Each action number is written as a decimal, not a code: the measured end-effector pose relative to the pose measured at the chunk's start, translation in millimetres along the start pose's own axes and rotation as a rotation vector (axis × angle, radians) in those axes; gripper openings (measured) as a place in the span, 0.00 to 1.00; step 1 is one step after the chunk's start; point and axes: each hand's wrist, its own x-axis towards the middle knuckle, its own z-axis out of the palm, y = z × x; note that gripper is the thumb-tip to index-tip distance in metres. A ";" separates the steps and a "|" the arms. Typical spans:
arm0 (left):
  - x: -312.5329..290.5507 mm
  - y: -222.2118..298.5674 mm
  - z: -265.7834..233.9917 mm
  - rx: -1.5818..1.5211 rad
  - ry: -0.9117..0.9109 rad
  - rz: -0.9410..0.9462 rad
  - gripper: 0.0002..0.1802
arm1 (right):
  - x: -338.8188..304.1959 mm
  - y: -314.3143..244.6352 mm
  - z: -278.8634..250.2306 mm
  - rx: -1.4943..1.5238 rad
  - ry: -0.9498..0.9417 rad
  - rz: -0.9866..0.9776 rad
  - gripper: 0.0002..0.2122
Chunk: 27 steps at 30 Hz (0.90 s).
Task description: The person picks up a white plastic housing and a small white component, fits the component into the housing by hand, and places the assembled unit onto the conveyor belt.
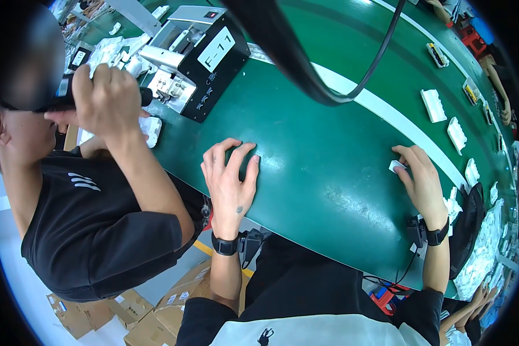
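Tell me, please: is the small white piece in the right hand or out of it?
In it: the right hand holds the small white piece between thumb and fingers.

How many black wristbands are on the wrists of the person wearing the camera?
2. One black wristband sits on the wrist of the left hand; another sits on the wrist of the right hand.

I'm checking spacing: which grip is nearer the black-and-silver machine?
Left. The left grip is just below the black-and-silver machine in the picture; the right grip, holding a small white piece, is much farther off, toward the right.
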 end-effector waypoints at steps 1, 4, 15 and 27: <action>0.4 1.3 -1.2 -0.001 0.000 0.000 0.13 | -3.8 8.0 1.7 0.016 -0.004 0.029 0.12; 2.3 4.3 -3.5 -0.017 -0.014 -0.047 0.12 | -8.7 17.1 2.4 0.010 -0.014 0.056 0.11; 10.4 5.9 -5.1 0.034 -0.043 -0.030 0.13 | -2.1 20.7 10.0 0.039 0.003 0.035 0.07; 15.2 -7.5 -23.3 -0.492 -0.137 -0.191 0.11 | 7.2 23.3 16.6 0.046 0.023 0.009 0.05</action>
